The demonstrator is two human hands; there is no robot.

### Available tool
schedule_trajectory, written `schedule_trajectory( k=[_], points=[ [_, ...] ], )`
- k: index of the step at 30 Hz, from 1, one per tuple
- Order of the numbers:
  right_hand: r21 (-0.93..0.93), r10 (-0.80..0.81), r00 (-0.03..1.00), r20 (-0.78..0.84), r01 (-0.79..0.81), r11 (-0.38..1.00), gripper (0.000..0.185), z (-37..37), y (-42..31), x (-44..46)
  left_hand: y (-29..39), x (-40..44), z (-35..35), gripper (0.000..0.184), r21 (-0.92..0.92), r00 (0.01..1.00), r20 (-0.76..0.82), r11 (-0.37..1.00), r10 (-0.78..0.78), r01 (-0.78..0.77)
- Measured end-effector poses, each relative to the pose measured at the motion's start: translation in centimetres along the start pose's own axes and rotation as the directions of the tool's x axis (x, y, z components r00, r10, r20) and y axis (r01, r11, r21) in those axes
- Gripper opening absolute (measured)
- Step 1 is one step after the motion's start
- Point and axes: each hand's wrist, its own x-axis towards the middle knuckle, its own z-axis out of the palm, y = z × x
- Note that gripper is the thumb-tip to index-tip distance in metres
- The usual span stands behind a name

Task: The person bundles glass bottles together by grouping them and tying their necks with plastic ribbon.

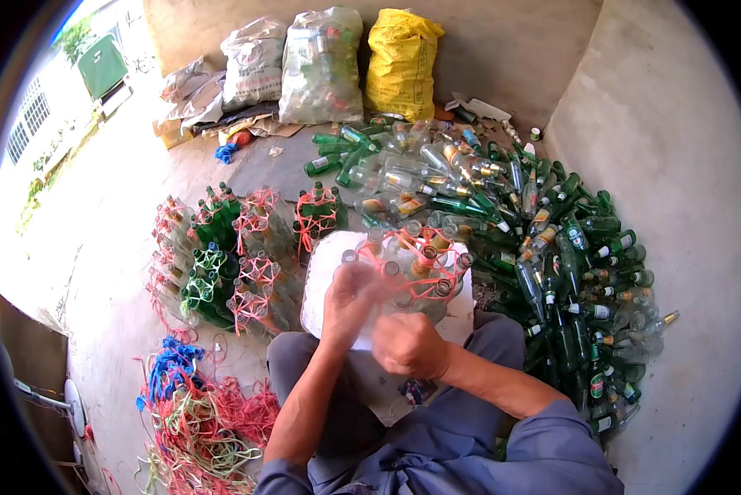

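A cluster of clear glass bottles (399, 280) stands upright on a white board (327, 260) in front of me. Pink plastic string (424, 287) loops around and between the bottle necks. My left hand (352, 299) is raised at the near left side of the cluster, its fingers smeared by motion. Close beside it, my right hand (411, 345) is closed in a fist just on the near side of the bottles. What the fist holds, if anything, is hidden.
Tied bottle bundles (218, 256) stand at the left. Loose bottles (552, 272) pile up along the right wall. Tangled string (209, 421) lies at lower left. A white sack (253, 66), a clear bag (321, 70) and a yellow sack (403, 62) lean against the back wall.
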Motion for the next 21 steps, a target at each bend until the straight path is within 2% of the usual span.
schedule_trajectory(
  k=[3,6,9,11,13,16,21],
  points=[
    [0.085,-0.062,0.997,-0.041,0.065,0.994,0.013,-0.1,0.6,0.0,-0.7,0.0,-0.3,0.023,0.039,1.000,-0.002,0.999,0.008,-0.008],
    [0.112,0.180,0.962,-0.207,-0.160,0.981,0.017,-1.3,0.6,0.8,-1.5,0.5,-0.5,0.022,0.102,0.998,0.010,0.993,0.061,-0.062],
    [-0.015,0.028,0.980,-0.198,-0.032,0.999,0.018,-1.2,-0.5,0.5,-2.4,0.7,-0.8,0.023,0.182,0.996,0.015,0.979,0.090,-0.092],
    [0.104,0.077,0.984,-0.163,-0.060,0.993,0.017,0.5,-0.6,-0.4,-2.6,0.6,-0.8,0.023,0.248,0.994,0.004,0.962,0.113,-0.111],
    [0.170,0.130,0.974,-0.184,-0.099,0.980,0.017,0.8,-0.6,0.1,-2.4,0.8,-1.1,0.023,0.211,0.996,0.007,0.974,0.084,-0.084],
    [0.182,0.251,0.931,-0.266,-0.207,0.961,0.016,-0.2,-0.6,0.9,-2.7,1.0,-1.1,0.023,0.182,0.996,0.025,0.980,0.082,-0.085],
    [0.013,0.124,0.985,-0.118,-0.123,0.992,0.014,1.4,-0.5,-1.2,-2.5,0.9,-1.1,0.020,0.199,0.992,0.037,0.972,0.123,-0.128]
  ],
)
